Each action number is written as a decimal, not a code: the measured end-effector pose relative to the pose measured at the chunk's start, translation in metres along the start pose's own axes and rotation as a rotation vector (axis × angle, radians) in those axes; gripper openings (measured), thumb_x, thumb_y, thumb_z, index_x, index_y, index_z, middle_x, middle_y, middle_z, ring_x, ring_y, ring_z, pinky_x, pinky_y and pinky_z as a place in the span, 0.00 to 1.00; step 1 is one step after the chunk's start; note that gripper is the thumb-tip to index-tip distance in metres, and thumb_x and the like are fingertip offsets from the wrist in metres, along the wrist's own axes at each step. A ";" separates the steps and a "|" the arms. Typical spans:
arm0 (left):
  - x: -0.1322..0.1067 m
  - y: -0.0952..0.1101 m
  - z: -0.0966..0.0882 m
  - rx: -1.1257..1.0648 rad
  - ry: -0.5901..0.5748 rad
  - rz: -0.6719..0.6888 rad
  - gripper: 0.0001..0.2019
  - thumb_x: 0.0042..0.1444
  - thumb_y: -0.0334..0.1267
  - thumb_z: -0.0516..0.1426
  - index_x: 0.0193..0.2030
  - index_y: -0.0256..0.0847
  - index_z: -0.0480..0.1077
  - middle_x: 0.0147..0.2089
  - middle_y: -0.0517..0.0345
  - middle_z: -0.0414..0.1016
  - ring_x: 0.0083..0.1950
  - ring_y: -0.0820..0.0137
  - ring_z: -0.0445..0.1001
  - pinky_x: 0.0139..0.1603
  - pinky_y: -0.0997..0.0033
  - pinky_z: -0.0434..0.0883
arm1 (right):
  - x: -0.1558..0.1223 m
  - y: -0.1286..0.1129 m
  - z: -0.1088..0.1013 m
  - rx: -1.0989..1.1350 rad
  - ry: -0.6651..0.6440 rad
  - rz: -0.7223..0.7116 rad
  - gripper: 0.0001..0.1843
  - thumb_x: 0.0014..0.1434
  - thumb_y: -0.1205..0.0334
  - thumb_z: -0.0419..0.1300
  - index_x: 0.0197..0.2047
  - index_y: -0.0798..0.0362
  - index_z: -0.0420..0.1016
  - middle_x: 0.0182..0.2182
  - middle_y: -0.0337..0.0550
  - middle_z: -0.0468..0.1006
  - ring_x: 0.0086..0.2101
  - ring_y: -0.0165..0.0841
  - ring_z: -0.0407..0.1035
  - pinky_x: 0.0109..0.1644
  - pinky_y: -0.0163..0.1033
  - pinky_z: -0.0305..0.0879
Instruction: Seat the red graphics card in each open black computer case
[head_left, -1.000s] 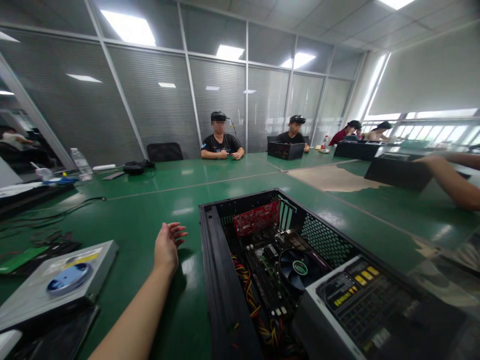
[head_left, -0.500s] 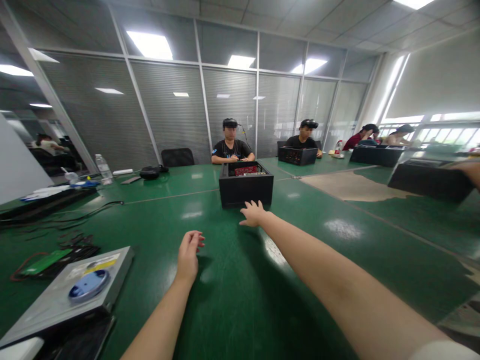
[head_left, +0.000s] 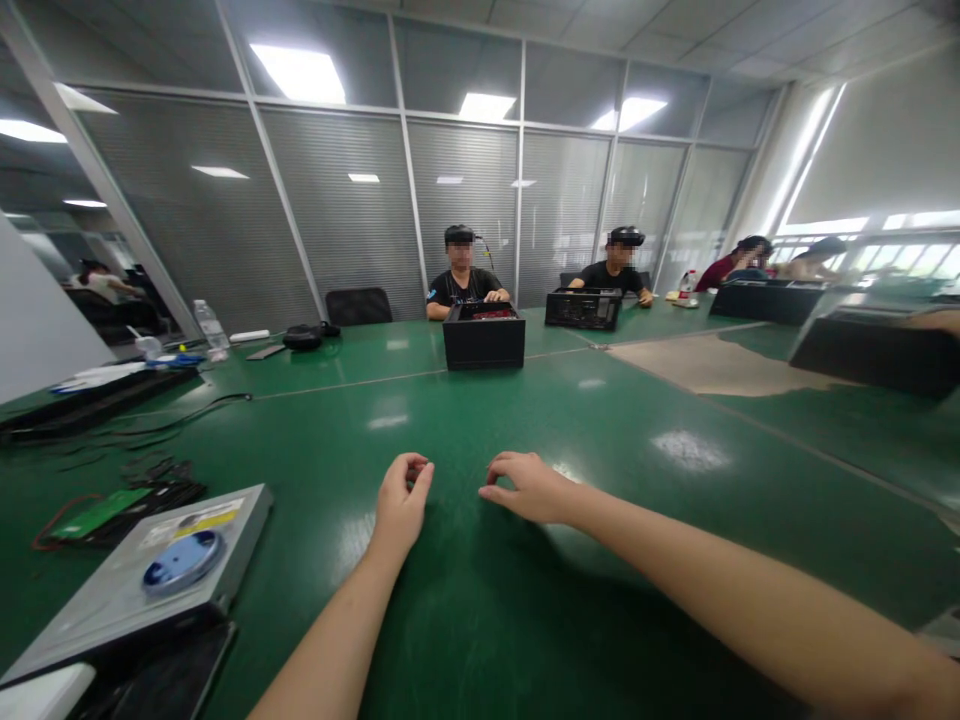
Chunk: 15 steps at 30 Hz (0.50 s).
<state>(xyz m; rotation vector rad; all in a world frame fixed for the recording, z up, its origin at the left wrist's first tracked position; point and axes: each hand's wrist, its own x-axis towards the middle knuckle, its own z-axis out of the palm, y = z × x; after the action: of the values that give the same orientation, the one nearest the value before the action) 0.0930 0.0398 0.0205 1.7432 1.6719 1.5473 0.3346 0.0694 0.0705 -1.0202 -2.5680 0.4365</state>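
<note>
My left hand [head_left: 403,503] hovers low over the green table [head_left: 465,620], loosely curled, a gap between thumb and fingers, holding nothing. To its right, my right hand [head_left: 531,487] has its thumb apart from bent fingers and is empty too. Beyond both hands stands a black computer case [head_left: 484,344] with an open top and red parts inside; neither hand touches it. A person [head_left: 463,285] sits behind it, one hand at the case.
At left lie a silver disc drive [head_left: 225,535] with a blue round piece [head_left: 182,562] on it, a green circuit board [head_left: 101,517] and a black cable [head_left: 202,405]. Other cases [head_left: 583,310] stand before co-workers at right. A water bottle [head_left: 212,330] is at far left.
The black case has moved farther away, toward the person opposite, whose hand is now at it. My right hand has drawn back toward me; my left hand has shifted slightly right.
</note>
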 end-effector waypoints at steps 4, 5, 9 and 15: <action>-0.005 0.010 -0.004 0.068 -0.022 0.039 0.14 0.59 0.48 0.55 0.44 0.40 0.69 0.40 0.54 0.74 0.40 0.65 0.73 0.43 0.65 0.70 | -0.032 -0.011 -0.006 0.056 0.036 -0.014 0.17 0.64 0.48 0.56 0.40 0.54 0.77 0.41 0.48 0.78 0.44 0.38 0.71 0.50 0.43 0.62; -0.006 0.012 -0.005 0.082 -0.027 0.046 0.14 0.59 0.48 0.55 0.44 0.40 0.69 0.40 0.54 0.74 0.40 0.65 0.73 0.42 0.65 0.70 | -0.039 -0.010 -0.003 0.088 0.072 -0.010 0.16 0.64 0.50 0.57 0.40 0.53 0.77 0.41 0.47 0.78 0.44 0.37 0.71 0.50 0.42 0.62; -0.006 0.019 -0.007 0.121 -0.041 0.053 0.14 0.57 0.49 0.56 0.42 0.41 0.70 0.38 0.54 0.74 0.38 0.64 0.74 0.40 0.65 0.70 | -0.057 0.003 0.009 0.244 0.108 -0.064 0.10 0.61 0.57 0.60 0.40 0.54 0.78 0.39 0.45 0.79 0.41 0.33 0.72 0.48 0.37 0.65; -0.005 0.015 -0.009 0.174 -0.074 0.041 0.15 0.57 0.51 0.56 0.41 0.42 0.71 0.38 0.54 0.75 0.38 0.63 0.75 0.40 0.63 0.72 | -0.054 0.019 -0.001 0.323 0.087 -0.108 0.09 0.60 0.58 0.62 0.40 0.53 0.79 0.40 0.45 0.80 0.39 0.32 0.73 0.47 0.37 0.67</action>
<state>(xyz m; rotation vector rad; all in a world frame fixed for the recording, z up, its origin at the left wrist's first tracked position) 0.0954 0.0272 0.0337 1.9068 1.7919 1.3718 0.3837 0.0448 0.0526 -0.7651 -2.3609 0.7320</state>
